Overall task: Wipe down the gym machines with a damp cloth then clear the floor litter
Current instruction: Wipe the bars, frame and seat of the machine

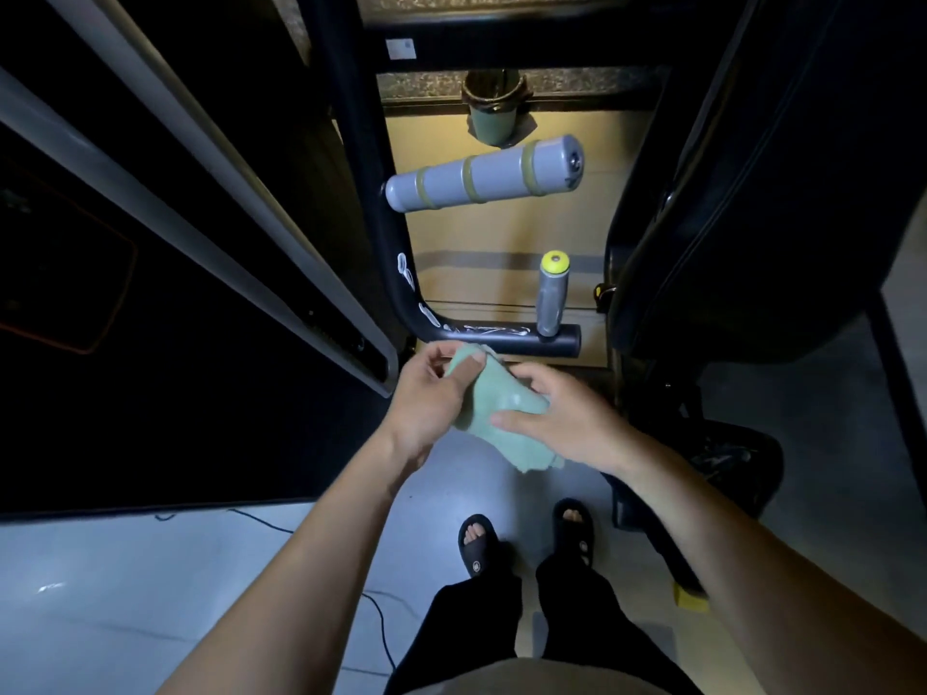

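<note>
Both hands are closed on the crumpled pale green cloth (494, 408), held at waist height just short of the machine: the left hand (431, 398) pinches its upper edge, the right hand (567, 418) grips the lower bunch.

The loose tail hanging below the right hand could, I judge, snag on the short black tube end (562, 341) or the grey upright grip with a yellow cap (551, 298) during a wipe.

Room is tight: a slanted grey rail (251, 228) crowds the left, a black padded seat (752, 193) the right. A thin dark cable (381, 629) on the pale floor (150, 594) lies near the sandalled feet, a tripping risk.
</note>
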